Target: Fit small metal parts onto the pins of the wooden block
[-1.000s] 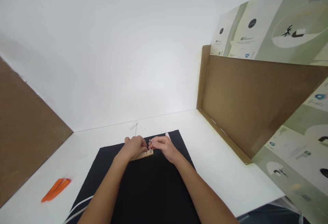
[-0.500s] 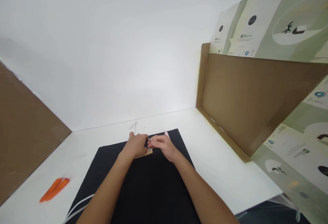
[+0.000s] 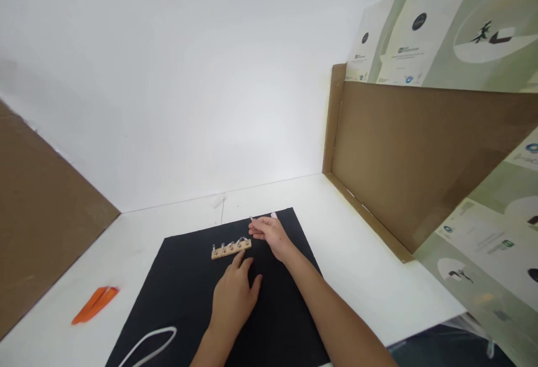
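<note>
A small light wooden strip (image 3: 227,251) lies on the black mat (image 3: 189,288), with a row of shiny metal studs and small clear or silvery pieces standing along it. My left hand (image 3: 234,294) is just in front of the strip, palm down with fingers apart. Its fingertips come near the strip's right front edge; whether they touch it I cannot tell. Right of the strip, my right hand (image 3: 269,233) pinches a small, thin pale piece (image 3: 251,218) between thumb and fingers, slightly above the mat. The piece's exact kind is too small to make out.
A white cord loop (image 3: 162,332) lies on the mat's lower left. An orange flat object (image 3: 94,305) rests on the white table (image 3: 357,277) to the left. A small pale item (image 3: 274,215) is at the mat's far edge. Cardboard panels (image 3: 420,154) stand at both sides.
My left hand has let go of the wooden strip and drawn back toward me, uncovering it. My right hand has moved slightly up and away from the strip, with the small piece in its fingers.
</note>
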`<state>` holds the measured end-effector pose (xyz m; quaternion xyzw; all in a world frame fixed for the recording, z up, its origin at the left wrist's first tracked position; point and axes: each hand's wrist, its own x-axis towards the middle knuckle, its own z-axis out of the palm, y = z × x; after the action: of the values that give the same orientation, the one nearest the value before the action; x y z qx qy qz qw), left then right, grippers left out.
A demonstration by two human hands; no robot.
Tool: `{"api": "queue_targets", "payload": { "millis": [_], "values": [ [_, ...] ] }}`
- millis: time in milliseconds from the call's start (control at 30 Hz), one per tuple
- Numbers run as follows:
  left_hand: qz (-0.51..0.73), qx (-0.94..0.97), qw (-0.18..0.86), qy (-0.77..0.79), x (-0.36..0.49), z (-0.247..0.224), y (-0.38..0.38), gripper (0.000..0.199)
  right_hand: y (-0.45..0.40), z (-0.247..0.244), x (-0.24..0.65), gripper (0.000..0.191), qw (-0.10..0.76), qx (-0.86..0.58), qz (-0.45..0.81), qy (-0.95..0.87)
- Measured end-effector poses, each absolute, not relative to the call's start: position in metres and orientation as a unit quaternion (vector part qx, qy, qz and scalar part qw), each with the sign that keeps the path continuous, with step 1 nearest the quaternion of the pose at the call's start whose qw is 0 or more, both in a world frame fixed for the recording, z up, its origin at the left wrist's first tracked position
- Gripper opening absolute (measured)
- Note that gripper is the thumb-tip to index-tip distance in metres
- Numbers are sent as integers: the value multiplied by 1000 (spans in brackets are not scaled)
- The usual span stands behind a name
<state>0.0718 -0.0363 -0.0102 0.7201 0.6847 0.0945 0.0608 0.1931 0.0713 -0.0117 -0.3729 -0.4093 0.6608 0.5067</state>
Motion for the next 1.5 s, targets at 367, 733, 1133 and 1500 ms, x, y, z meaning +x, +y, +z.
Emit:
{"api": "queue_targets", "payload": {
  "millis": [367,733,1133,1500],
  "values": [
    [41,708,46,704,83,-13,-8,60,75,-29,186,41,475,-386,684,-398],
    [91,723,65,682,75,-20,6,49,82,-29,190,31,507,-409,659,-376],
    [187,743,111,633,75,-25,11,31,84,-26,202,27,568,-384,638,-349],
    [240,736,124,621,69,-40,17,36,81,-25,200,27,582,-381,637,-334]
  ]
}}
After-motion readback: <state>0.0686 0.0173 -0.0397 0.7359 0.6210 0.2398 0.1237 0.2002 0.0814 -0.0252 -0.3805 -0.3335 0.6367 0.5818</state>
